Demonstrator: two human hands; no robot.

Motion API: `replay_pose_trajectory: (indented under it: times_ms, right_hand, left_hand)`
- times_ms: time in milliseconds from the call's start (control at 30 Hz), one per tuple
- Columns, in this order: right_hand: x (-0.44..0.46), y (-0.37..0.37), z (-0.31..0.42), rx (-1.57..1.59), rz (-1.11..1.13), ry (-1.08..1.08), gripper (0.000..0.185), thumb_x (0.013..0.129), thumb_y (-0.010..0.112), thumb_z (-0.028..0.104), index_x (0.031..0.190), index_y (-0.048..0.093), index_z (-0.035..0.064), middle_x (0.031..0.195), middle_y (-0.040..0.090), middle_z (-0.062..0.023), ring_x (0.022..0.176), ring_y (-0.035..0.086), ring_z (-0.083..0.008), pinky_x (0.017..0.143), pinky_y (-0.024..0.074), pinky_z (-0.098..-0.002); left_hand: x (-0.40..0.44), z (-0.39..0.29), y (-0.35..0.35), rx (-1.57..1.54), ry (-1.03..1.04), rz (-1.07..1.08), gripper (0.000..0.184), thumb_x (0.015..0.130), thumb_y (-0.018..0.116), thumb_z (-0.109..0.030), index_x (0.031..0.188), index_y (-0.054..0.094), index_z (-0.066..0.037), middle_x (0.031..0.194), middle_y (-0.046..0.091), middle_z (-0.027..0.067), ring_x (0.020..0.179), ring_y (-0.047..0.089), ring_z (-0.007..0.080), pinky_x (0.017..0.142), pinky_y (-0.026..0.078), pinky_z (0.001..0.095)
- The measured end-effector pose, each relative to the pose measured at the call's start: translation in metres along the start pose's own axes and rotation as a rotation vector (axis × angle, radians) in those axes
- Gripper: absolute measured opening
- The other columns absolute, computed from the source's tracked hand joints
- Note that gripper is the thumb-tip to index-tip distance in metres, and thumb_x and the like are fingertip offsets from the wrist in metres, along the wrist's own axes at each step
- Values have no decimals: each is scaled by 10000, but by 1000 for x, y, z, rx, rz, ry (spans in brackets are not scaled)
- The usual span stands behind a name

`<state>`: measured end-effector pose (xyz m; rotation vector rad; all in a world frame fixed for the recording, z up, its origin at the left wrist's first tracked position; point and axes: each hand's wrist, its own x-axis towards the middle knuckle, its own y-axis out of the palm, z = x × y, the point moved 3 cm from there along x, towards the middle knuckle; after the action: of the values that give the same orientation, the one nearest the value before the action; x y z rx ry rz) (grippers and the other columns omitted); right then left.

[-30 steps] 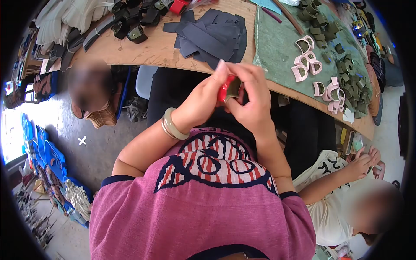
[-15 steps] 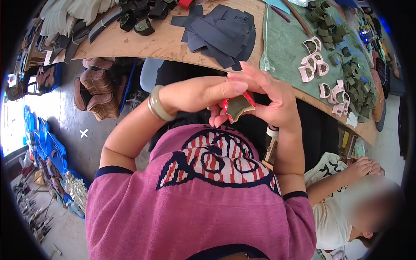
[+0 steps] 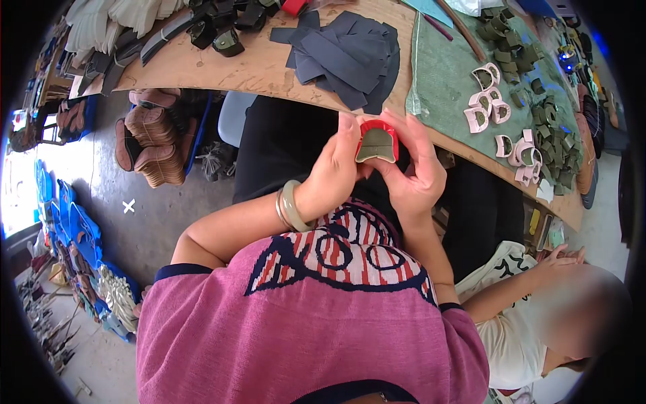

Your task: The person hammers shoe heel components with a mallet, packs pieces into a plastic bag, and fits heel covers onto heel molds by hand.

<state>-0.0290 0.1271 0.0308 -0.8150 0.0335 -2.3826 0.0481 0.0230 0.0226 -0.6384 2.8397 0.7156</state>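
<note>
Between my two hands, in front of my chest, is a small red curved piece [image 3: 364, 128] shaped like a shoe heel. Its olive-green hollow inside faces up towards me, framed by a pale rim along the lower edge. My left hand [image 3: 332, 163] grips it from the left side, thumb pointing up. On the other side my right hand [image 3: 416, 165] holds it with the thumb at its lower edge and fingers curled behind. The fingertips behind the piece are hidden.
Dark grey strips [image 3: 346, 57] are piled on the wooden table [image 3: 262, 74]. Pale pink curved pieces [image 3: 481, 104] and olive-green pieces [image 3: 555, 131] lie on green cloth at right. Black pieces [image 3: 227, 42] sit at back left. A co-worker's hands [image 3: 562, 259] are at lower right.
The red piece has turned so its hollow inside faces me more squarely, and it has risen slightly. My left hand has swung from above the piece to its left side.
</note>
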Motion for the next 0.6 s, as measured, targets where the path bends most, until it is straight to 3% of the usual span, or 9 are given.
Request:
replay_pose_trajectory:
  times_ms: [67,100,200,467,567,600]
  right_hand:
    - [-4,-3,-4,55,-92,59,628,664,827,-47,1250,603,-23,1202,689,-160,1100,681,-294,963,533,-362]
    - [-4,-5,-6,33,-51,47,648,701,813,-45,1298,562,-24,1210,677,-174,1118,666,-292,981,518,-368]
    - [-3,-13,-9,-11,30,18,689,777,785,-40,1395,480,-26,1228,652,-203,1155,637,-289,1017,487,-380]
    - [6,-15,-4,-87,255,-15,746,775,797,-7,1431,440,-27,1259,631,-180,1160,622,-264,1004,490,-373]
    - [2,-17,-10,309,257,130,828,780,793,-1,1487,364,-19,1280,623,-172,1181,610,-256,1026,467,-370]
    - [2,-20,-11,307,255,130,828,780,793,-1,1487,364,-19,1280,623,-172,1181,610,-256,1026,467,-370]
  left_hand:
    - [-5,7,-1,-19,-38,92,665,1065,190,-556,1106,616,-48,707,543,-10,568,442,59,520,363,216]
    - [-4,8,-5,-18,-42,98,665,1065,190,-556,1106,616,-48,707,543,-10,568,442,59,520,363,216]
    - [0,5,-14,84,-101,384,685,1063,158,-553,1083,624,-51,703,537,-12,565,426,58,524,362,208]
    - [6,-9,-20,232,-122,396,745,1047,125,-595,1024,631,-48,684,568,2,538,448,61,509,370,199]
    - [20,-19,-27,281,-223,498,765,1041,138,-610,1123,615,-17,732,590,24,541,477,70,500,386,202]
    - [24,-20,-27,306,-275,546,782,1038,145,-617,1172,608,-1,756,601,34,542,492,74,495,393,203]
